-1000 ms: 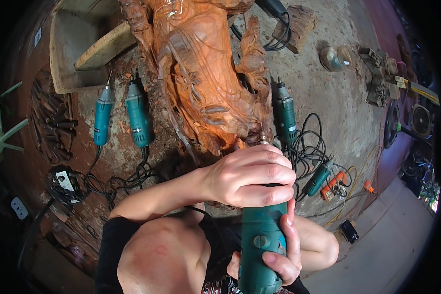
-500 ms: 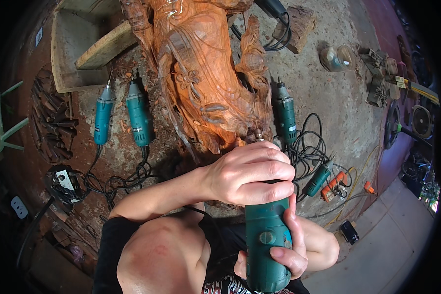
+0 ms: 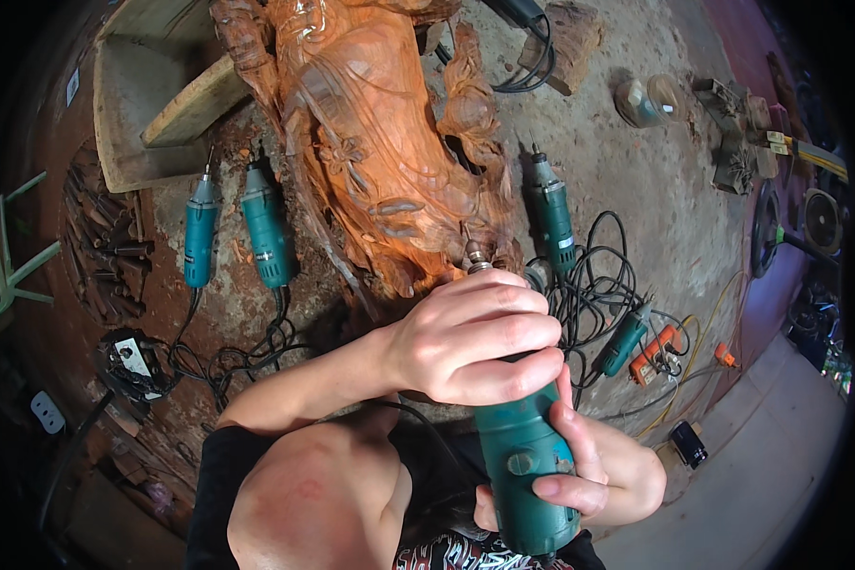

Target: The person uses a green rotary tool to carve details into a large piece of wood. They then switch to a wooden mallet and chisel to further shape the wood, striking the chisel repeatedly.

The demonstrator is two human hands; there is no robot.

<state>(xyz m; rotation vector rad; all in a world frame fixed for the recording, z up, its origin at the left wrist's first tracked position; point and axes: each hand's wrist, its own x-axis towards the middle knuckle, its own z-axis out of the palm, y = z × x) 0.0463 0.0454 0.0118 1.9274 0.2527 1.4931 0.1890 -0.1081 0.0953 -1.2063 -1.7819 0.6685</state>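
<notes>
A large green die grinder [image 3: 518, 437] is held in both hands, its bit end pointing away from me. My left hand [image 3: 484, 337] wraps over its front part, fingers closed. Around the rear body, my right hand [image 3: 575, 470] grips with its fingers and thumb. The metal collet [image 3: 477, 252] and thin bit reach the lower edge of an orange-brown wood carving [image 3: 380, 142] with draped folds and a flower. Whether the bit touches the wood I cannot tell.
Smaller teal grinders lie left [image 3: 200, 233] and right [image 3: 554, 214] of the carving, with tangled black cords [image 3: 594, 294]. A stone-like trough [image 3: 123, 114] stands far left beside a pile of carving bits [image 3: 109, 237]. At right are an orange power strip [image 3: 654, 356] and a glass jar [image 3: 641, 103].
The grinder has tilted, its bit end shifting left and its rear end right. More of the collet and bit shows. The carving sits slightly farther left in view.
</notes>
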